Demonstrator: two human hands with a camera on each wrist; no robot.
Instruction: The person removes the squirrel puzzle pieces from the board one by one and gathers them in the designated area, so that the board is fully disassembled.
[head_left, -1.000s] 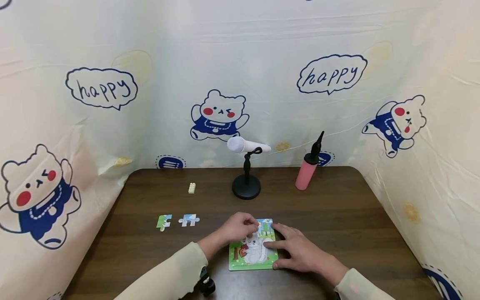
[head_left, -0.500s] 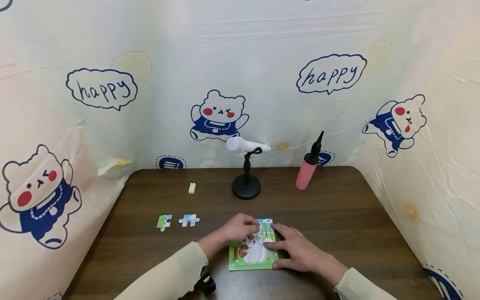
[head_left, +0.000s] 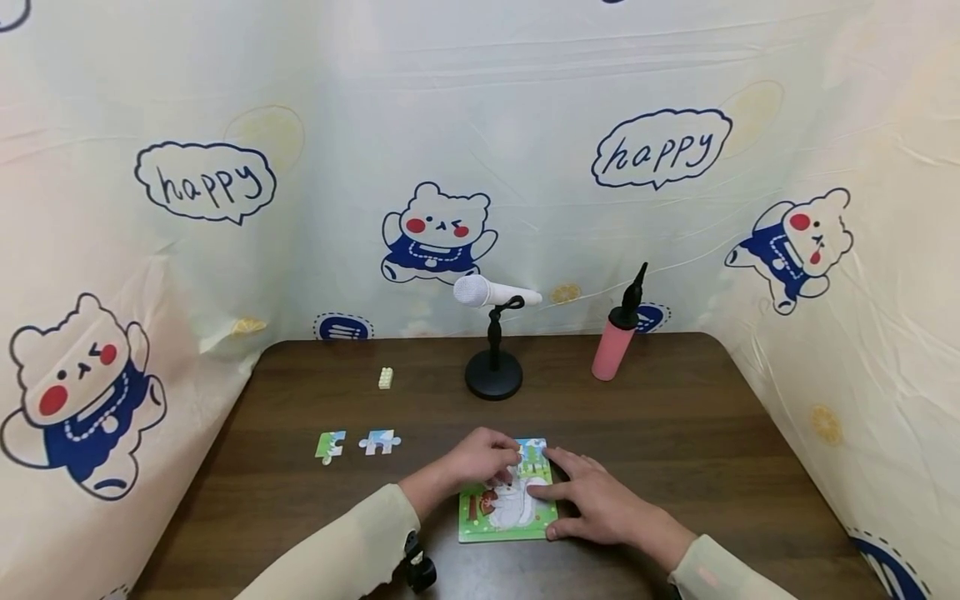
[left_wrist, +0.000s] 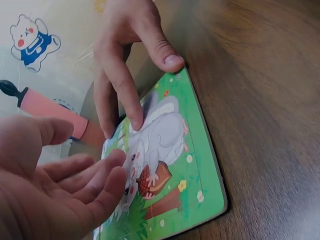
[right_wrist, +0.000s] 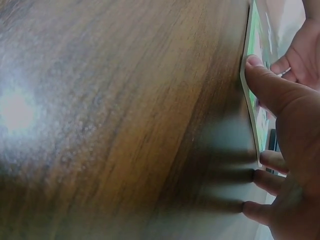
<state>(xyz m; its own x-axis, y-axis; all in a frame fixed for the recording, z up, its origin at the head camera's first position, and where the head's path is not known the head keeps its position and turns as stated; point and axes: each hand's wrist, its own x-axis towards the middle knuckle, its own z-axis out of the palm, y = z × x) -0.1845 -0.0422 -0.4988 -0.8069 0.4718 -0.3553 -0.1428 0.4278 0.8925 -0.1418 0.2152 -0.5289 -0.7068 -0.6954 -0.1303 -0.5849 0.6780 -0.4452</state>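
Note:
A flat jigsaw puzzle board (head_left: 495,518) with a green border lies on the table, showing a white squirrel with an acorn (left_wrist: 155,179). My left hand (head_left: 480,460) is over the board's upper left part, fingers loosely bent. In the left wrist view the thumb stands apart from the other fingers, whose tips are low over the picture. My right hand (head_left: 596,498) rests along the right side with spread fingers. Its thumb (left_wrist: 167,59) touches the lower right corner, and one finger reaches onto the picture. The board's upper left part is hidden behind my left hand in the head view.
Two loose puzzle pieces, a green one (head_left: 330,446) and a blue one (head_left: 380,442), lie to the left. Farther back stand a small cream building brick (head_left: 386,378), a white microphone (head_left: 495,292) on a black stand (head_left: 493,375), and a pink hand pump (head_left: 613,350). A printed curtain (head_left: 330,208) surrounds the table.
The left fingers have shifted very slightly over the board. The right hand stays in place on the board, and the loose pieces have not moved; the head view has tilted a little.

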